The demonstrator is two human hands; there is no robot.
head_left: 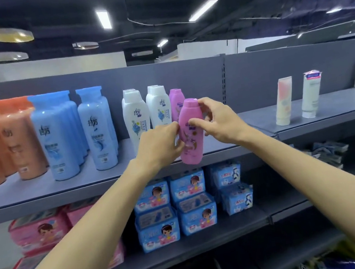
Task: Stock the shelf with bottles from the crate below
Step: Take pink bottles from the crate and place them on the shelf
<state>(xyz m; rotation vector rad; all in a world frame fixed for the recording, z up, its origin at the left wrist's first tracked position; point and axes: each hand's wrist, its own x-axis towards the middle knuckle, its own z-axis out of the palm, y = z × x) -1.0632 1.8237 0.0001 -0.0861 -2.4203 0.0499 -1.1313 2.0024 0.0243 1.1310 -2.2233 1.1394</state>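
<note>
A pink bottle is held upright at the front edge of the top shelf, its base level with the shelf lip and slightly overhanging it. The bottle is gripped from both sides: the left hand is curled against its left flank at mid-height, and the right hand is closed on its right side, with the fingers touching the cap and the thumb laid across the label. A second pink bottle is seen standing just behind it on the shelf. To the left, white bottles, blue bottles and orange bottles are ranged in rows. Two tubes stand well apart to the right. Blue packets and pink packets are stacked on the lower shelf.
</note>
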